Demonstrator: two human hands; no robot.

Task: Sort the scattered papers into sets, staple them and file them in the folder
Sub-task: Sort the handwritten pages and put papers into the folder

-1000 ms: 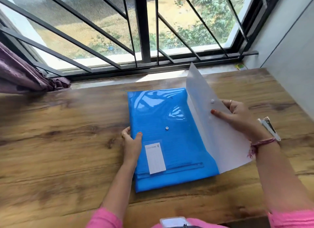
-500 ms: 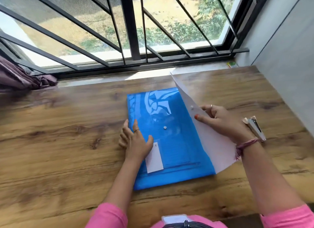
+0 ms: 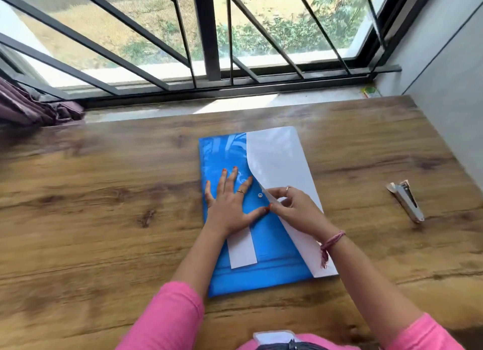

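Now the flat blue plastic button folder (image 3: 264,268) is lying on the brown wood-grain table (image 3: 91,206), squarely in front of the person and near the middle of the tabletop, its long side running away from the camera. Its translucent white flap (image 3: 285,161) is folding over from the right edge, covering the right part of the blue face while the left part is showing bare.

The left hand (image 3: 230,206) is lying flat on the blue cover, fingers straight and spread, palm pressing down, gripping nothing. Its thumb is reaching toward the small white snap button (image 3: 260,195) in the middle of the folder, just beside it.

The right hand (image 3: 292,206) is curling over the free edge of the flap, fingers and thumb pinching that edge right beside the snap button. The fingertips of the 2 hands are nearly touching there. A pink thread bracelet (image 3: 330,242) is sitting on the right wrist, and pink sleeves are covering both forearms lower down.

A white rectangular label (image 3: 241,250) is sitting on the blue cover below the left hand, partly under the wrist.

Well to the right of the folder, a small silver metal stapler (image 3: 405,200) is lying on the table, apart from everything else.

Beyond the table, a black barred window (image 3: 209,36) is filling the top of the view, with a purple curtain (image 3: 31,109) bunching at the left.
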